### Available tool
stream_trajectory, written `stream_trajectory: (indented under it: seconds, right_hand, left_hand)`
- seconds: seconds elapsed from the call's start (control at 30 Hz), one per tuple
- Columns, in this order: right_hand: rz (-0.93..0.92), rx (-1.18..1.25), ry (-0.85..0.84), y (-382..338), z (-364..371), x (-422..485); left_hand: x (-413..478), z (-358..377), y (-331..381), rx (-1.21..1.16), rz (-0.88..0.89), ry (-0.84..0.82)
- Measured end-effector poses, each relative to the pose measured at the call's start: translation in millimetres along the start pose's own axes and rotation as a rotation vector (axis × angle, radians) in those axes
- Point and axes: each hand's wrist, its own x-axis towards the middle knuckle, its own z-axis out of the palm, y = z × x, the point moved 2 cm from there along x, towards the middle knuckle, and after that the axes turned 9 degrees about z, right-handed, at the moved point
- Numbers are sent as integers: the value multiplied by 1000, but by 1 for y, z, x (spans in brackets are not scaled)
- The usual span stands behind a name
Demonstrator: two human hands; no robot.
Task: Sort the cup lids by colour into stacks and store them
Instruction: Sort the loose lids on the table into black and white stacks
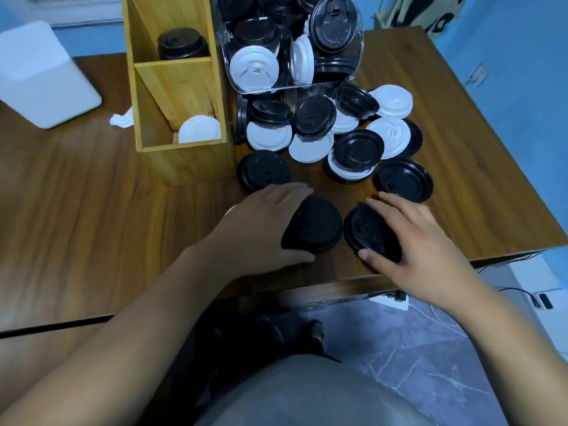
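My left hand (261, 229) grips a black lid (316, 224) near the table's front edge, fingers over its top and thumb below it. Beside it, my right hand (412, 241) grips a second black lid (367, 230) that tilts up on its edge. Beyond them lies a loose heap of black and white lids (332, 133). A wooden two-slot holder (181, 78) stands at the left, with a black stack (181, 44) in its far slot and white lids (199, 130) in its near slot. A white edge shows under my left hand.
A tipped clear plastic tub (292, 41) behind the heap holds more black and white lids. A white box (43, 75) and a crumpled tissue (123, 118) sit at the left. The brown wooden table (92, 210) ends just before my body; cables lie on the floor at the right.
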Motion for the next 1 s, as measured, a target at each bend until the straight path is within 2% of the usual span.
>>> stream_trajectory:
  seconds: [0.07,0.23,0.33,0.53,0.77,0.87,1.0]
  right_hand:
    - [-38,29,0,-3,2,2]
    - [38,229,81,-12,-11,5]
    - [-72,317,58,-33,-7,14]
    - [-188,173,-129,-54,15,33]
    - [-199,106,-153,-58,20,39]
    - [-207,30,-158,-63,20,41]
    - [-231,-56,-157,-68,21,46]
  left_hand:
    - [0,5,-1,-4,-21,61]
    - [-3,14,-8,-10,3,119]
    - [-3,15,-8,-10,24,135]
    - [-3,16,-11,-22,29,118]
    - [-1,14,-17,-62,59,41]
    - [-3,14,-18,-109,55,72]
    - [-7,19,-17,-42,86,101]
